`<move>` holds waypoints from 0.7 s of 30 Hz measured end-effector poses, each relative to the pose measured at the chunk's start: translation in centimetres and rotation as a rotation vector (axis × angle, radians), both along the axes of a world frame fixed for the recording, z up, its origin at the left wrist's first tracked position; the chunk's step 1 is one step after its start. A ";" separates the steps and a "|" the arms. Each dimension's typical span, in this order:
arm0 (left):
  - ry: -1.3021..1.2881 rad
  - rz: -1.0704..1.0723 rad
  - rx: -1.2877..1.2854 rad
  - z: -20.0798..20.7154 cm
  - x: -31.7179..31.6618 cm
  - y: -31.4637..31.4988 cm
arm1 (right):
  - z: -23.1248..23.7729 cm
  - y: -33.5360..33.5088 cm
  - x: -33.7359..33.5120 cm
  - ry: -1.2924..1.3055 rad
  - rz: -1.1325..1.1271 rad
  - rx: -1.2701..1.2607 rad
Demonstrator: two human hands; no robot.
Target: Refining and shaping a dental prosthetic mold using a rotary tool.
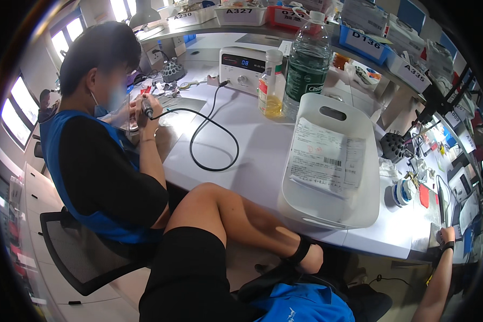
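Observation:
My left arm (252, 212) is bent, its forearm running along the table's near edge. My left hand (311, 261), below a black wristband, is closed under that edge by my blue shirt; whatever it may hold is hidden. A white plastic bin (378, 201) with printed papers (319, 158) in it stands just beyond. At the far right my right hand (447, 234), also with a black wristband, looks closed at the table's edge. It is near a thin dark tool (442, 201), and I cannot make out what is in its fingers.
On the left a seated person (112, 155) holds a corded handpiece (146, 107). Its looped black cable (236, 147) leads to a white control box (241, 70). A large clear bottle (308, 64) and a smaller bottle (272, 86) stand behind the bin. Labelled bins (362, 43) line the shelf.

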State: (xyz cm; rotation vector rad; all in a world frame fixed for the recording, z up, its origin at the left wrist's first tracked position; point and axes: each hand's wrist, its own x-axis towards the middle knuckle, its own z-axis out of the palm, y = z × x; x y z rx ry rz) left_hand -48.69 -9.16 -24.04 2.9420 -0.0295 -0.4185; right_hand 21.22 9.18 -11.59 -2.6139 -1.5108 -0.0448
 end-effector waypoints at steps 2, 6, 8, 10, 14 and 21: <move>0.022 0.000 0.014 0.1 0.0 0.0 | -0.1 0.0 0.0 -0.032 -0.058 -0.021; 0.011 -0.013 0.023 0.2 0.0 -0.1 | -0.2 -0.2 -0.2 0.040 0.029 -0.007; 0.028 -0.014 0.029 0.2 0.0 -0.1 | -0.1 -0.1 -0.2 0.033 -0.034 -0.010; 0.026 -0.007 0.031 0.3 0.0 -0.2 | -0.2 0.0 0.0 0.105 0.024 -0.013; -0.007 -0.007 0.033 0.6 -0.1 -0.1 | -0.4 0.3 0.9 0.011 -0.006 -0.016; 0.025 -0.082 0.052 0.6 0.4 0.4 | -0.2 -0.1 1.2 0.289 0.002 0.271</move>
